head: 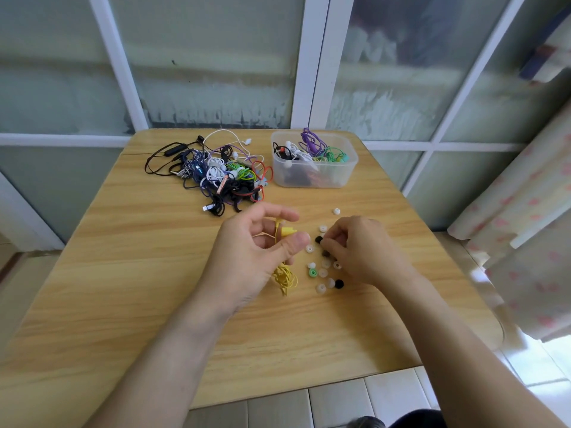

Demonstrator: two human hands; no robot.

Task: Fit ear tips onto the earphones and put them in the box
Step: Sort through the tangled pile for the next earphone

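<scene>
The left hand (259, 242) pinches a yellow earbud (288, 232) between thumb and forefinger, its yellow cable (285, 278) trailing to the table (129, 257), while the right hand (358, 248) curls its fingertips onto a black ear tip (318, 240) among the loose ear tips (323, 273). The tip probably wants lifting hole-first and pressing squarely onto the nozzle. The clear plastic box (313, 177) stands well beyond, beside the tangled earphone pile (216, 174).

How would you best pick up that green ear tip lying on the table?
Pinch the green ear tip across its outer rim, coming straight down. It seems to lie flat with its hole facing up, and clear tips crowd its right side, so fingertips fit best from above.
</scene>
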